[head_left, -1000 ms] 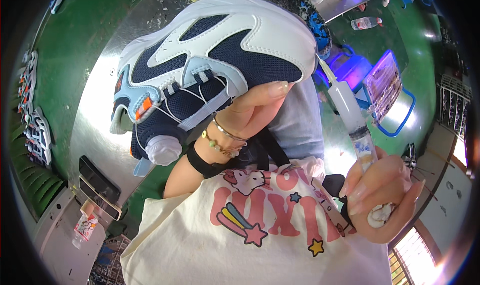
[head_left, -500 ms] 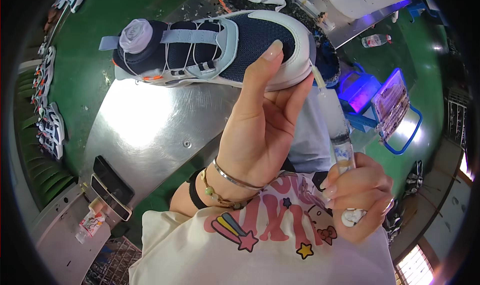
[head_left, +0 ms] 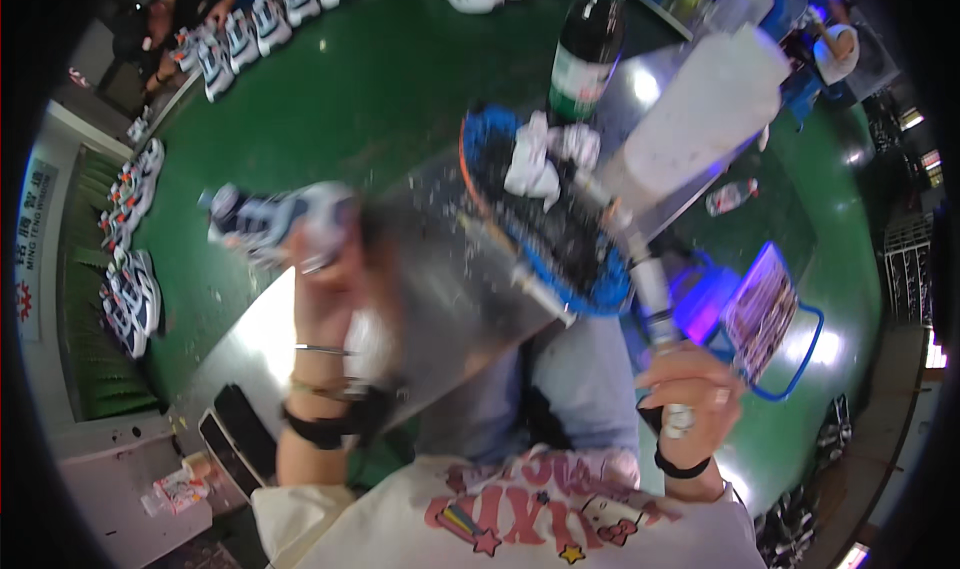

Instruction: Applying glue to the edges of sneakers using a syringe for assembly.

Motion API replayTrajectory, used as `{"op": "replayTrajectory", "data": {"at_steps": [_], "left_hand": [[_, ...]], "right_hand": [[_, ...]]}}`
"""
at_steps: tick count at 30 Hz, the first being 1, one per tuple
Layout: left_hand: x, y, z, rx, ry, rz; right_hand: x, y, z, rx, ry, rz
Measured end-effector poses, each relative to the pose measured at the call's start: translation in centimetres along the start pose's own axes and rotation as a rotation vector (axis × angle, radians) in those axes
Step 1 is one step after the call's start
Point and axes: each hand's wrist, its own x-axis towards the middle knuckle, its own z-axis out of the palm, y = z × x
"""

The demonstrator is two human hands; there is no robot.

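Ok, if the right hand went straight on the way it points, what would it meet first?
Leading with the syringe it holds, the right hand would probably meet the blue-rimmed tray first, near its right edge; blur leaves the depth unclear.

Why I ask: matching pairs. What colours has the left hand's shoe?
The shoe is mainly white and navy, blurred; head view.

From my remote seat I read the surface as smooth, glossy metal, glaring near its left edge. Toward its far edge I see a rough, crusted tray and a shiny bottle. The syringe looks smooth plastic; blur hides the finish of the shoe.
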Motion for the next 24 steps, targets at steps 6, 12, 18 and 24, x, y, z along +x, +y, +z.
{"op": "replayTrajectory", "data": {"at_steps": [6,12,18,24], "left_hand": [[-5.3,27.9,-4.2,0.63,0.38,1.147],[5.3,28.8,-4.9,0.755,0.575,1.07],[31.8,11.1,4.0,0.882,0.268,0.246],[49.5,-3.7,7.0,0.783,0.309,-0.153]], "right_hand": [[2.4,2.5,0.8,0.426,-0.106,0.31],[3.1,6.4,-0.5,0.758,-0.044,0.744],[4.2,7.2,-3.1,0.626,-0.226,0.883],[4.4,6.9,-3.0,0.735,-0.171,0.979]]}}
